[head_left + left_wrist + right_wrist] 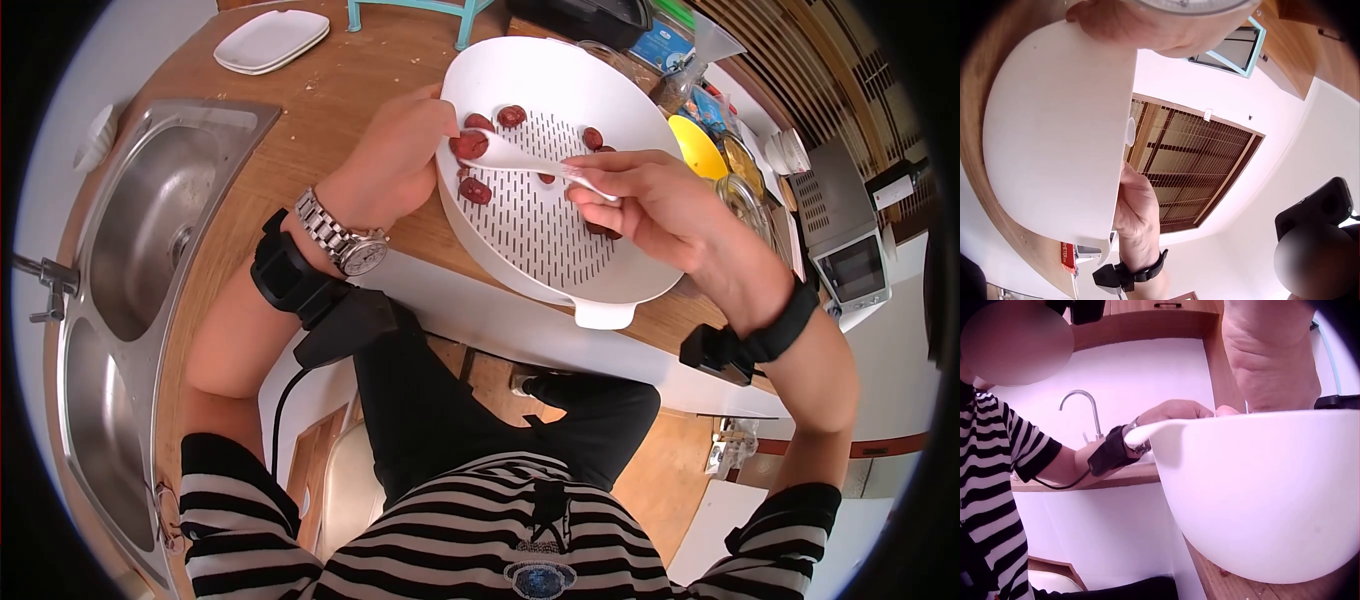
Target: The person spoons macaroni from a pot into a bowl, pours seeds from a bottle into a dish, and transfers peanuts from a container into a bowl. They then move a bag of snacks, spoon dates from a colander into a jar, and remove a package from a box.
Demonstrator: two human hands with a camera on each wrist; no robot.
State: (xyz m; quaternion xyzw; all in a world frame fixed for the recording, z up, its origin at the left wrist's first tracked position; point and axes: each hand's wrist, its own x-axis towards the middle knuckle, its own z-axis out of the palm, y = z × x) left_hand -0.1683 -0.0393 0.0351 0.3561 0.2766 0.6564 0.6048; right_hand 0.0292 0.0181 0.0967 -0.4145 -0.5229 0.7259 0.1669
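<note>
A white strainer bowl [600,80] with a slotted bottom stands at the counter's front edge, several wrinkled red dates [475,190] inside it. At its left rim my left hand [400,150] grips the wall, thumb on the rim's edge. My right hand [650,200] reaches over the bowl from the right and pinches the handle of a white spoon [515,157]. The spoon's head points left, and one red date [467,146] lies at it, close to the left thumb. In the right wrist view the bowl's wall [1260,494] hides the spoon and dates.
A double steel sink [140,250] is set into the counter on the left. White plates [270,42] lie at the back left, near a teal stand [420,8]. Crowded behind the bowl at right are a black container [590,18], a funnel [715,40] and a yellow bowl [698,147].
</note>
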